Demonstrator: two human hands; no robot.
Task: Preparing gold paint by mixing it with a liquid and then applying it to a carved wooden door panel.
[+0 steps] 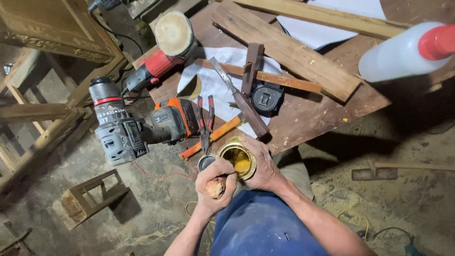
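While right hand (265, 166) grips open tin (238, 160) | yellow liquid inside | left hand (215, 182) clasps perhaps a brush handle (216, 187)

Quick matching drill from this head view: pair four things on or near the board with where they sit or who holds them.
Things:
1. open tin
2. cordless drill
3. white plastic bottle
4. pliers

Places or states:
A. top right of the view, red cap
B. held by the right hand, yellow liquid inside
C. lying on the board beside the drill's orange battery
D. at the board's left edge, chuck pointing up-left

Pairs: 1-B, 2-D, 3-A, 4-C

The left hand grips a wooden handle at the tin.
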